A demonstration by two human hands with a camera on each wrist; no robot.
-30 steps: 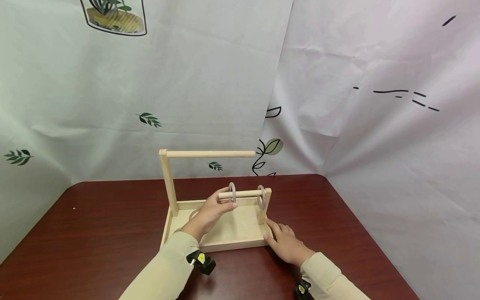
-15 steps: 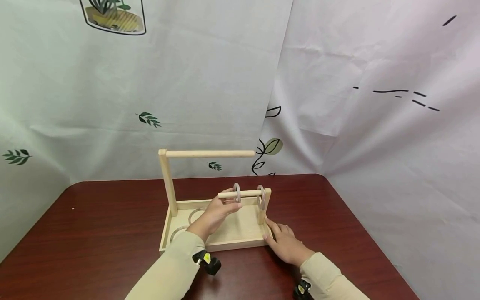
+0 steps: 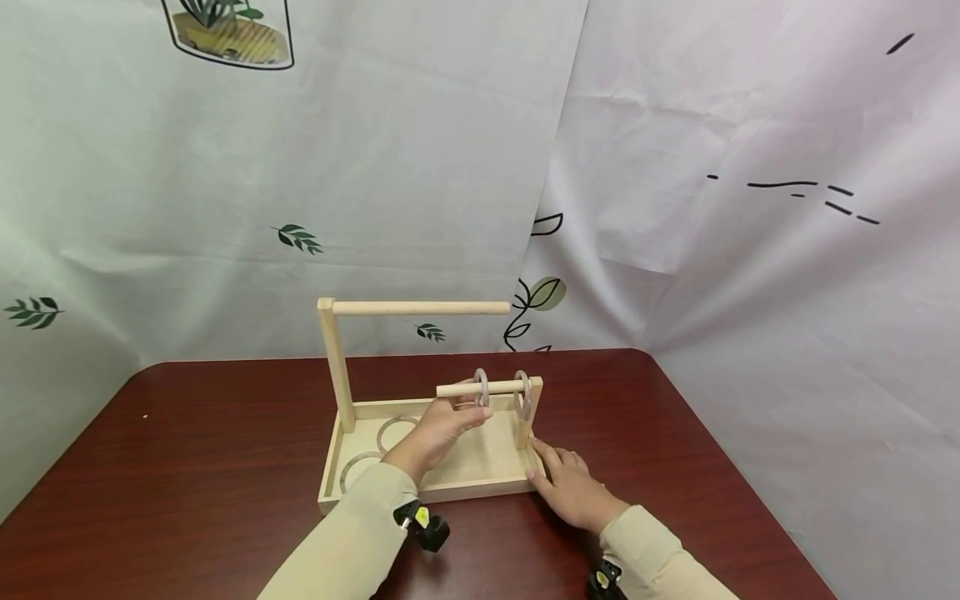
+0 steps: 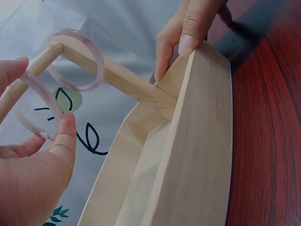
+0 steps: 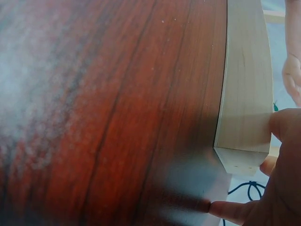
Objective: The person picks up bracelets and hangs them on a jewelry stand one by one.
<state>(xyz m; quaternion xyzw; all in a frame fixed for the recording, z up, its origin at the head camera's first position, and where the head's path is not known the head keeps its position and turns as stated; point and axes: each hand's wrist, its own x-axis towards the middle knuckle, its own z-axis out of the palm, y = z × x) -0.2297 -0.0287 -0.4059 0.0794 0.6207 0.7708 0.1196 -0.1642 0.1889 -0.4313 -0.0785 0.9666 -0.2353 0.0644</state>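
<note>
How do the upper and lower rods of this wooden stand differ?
The upper rod looks longer and sits higher than the lower rod.
In the head view, the upper rod extends right from the tall post, the lower rod left from the short post.
The upper rod is bare; the lower rod carries two bangles, one held by the left hand.
Both are pale wood, with one end free.

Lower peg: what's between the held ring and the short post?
A second ring, on the lower peg between held ring and short post; head and left wrist views show it.
</note>
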